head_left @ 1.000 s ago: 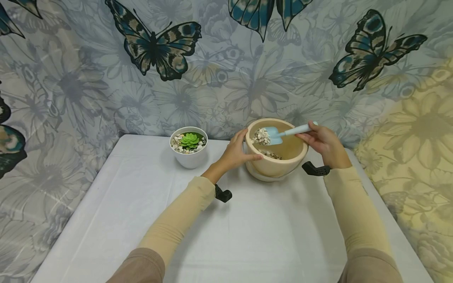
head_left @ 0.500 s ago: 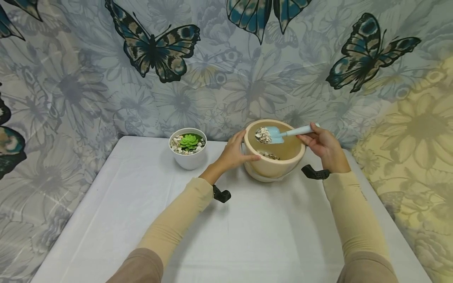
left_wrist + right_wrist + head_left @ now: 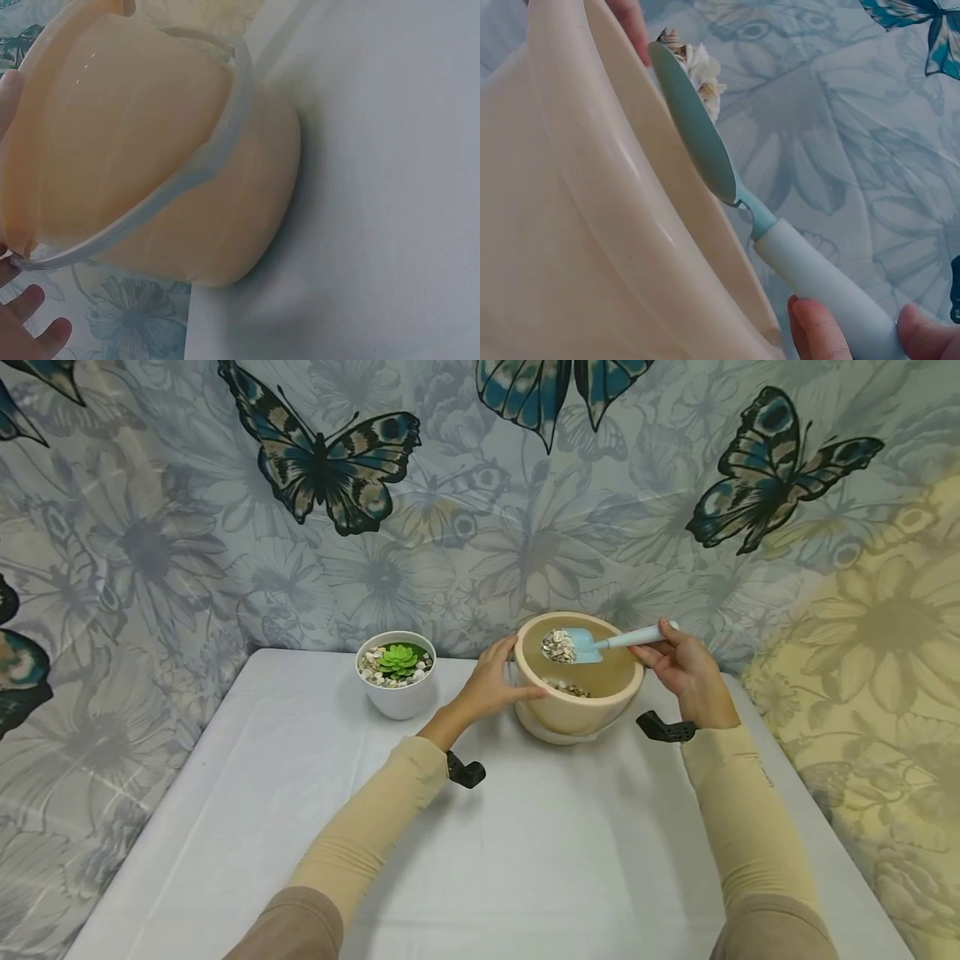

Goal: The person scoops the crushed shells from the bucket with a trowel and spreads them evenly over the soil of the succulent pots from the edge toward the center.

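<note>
A cream bucket [image 3: 581, 706] with a pale carry handle [image 3: 217, 154] hanging down its side stands tilted on the table, its mouth facing me. Some pebbles [image 3: 567, 688] lie inside it. My left hand [image 3: 489, 687] holds the bucket at its left side, thumb on the front near the rim. Between thumb and fingers, my right hand [image 3: 686, 668] pinches the whitish handle of a small hand trowel [image 3: 587, 646]. The trowel's light-blue blade lies level over the bucket's mouth, heaped with pebbles and shell-like bits [image 3: 702, 75]. Right fingers sit close to the rim.
A white pot [image 3: 397, 697] with a green succulent [image 3: 401, 658] and pebbles stands left of the bucket. White cloth covers the table [image 3: 525, 843]. A butterfly-patterned fabric backdrop [image 3: 450, 510] rises right behind the bucket and along both sides.
Almost nothing has changed. The view has shifted slightly; both hands keep their hold on the bucket and the loaded trowel, which stays over the bucket's mouth.
</note>
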{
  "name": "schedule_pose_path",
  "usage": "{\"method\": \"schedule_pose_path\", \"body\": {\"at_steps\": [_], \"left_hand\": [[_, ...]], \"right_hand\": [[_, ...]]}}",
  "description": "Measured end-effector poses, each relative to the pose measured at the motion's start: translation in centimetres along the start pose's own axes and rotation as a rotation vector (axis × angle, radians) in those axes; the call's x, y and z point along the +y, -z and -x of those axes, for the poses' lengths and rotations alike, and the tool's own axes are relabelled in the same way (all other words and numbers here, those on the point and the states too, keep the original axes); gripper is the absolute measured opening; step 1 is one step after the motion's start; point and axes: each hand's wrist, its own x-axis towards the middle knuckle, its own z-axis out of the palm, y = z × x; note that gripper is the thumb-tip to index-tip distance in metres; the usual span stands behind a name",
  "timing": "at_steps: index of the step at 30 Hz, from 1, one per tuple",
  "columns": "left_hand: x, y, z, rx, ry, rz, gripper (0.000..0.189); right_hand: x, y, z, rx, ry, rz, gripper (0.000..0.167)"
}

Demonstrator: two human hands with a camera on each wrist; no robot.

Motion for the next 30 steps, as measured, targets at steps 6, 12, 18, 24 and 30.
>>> {"method": "schedule_pose_path", "body": {"at_steps": [6, 12, 18, 24, 30], "left_hand": [[-0.1, 0.2, 0.1, 0.003, -0.004, 0.006, 0.105], [0.2, 0.5, 0.1, -0.007, -0.005, -0.021, 0.105], [0.6, 1.0, 0.1, -0.021, -0.003, -0.056, 0.105], [0.6, 1.1, 0.3, -0.022, -0.011, -0.073, 0.102], [0.6, 1.1, 0.4, -0.024, -0.039, -0.102, 0.101]], "right_hand": [[0.0, 0.0, 0.1, 0.013, 0.003, -0.012, 0.011], [0.1, -0.1, 0.2, 0.02, 0.01, -0.027, 0.011], [0.6, -0.5, 0.4, -0.009, 0.054, -0.043, 0.011], [1.5, -0.7, 0.4, -0.027, 0.176, -0.053, 0.011], [2.1, -0.8, 0.2, -0.025, 0.279, -0.063, 0.012]]}}
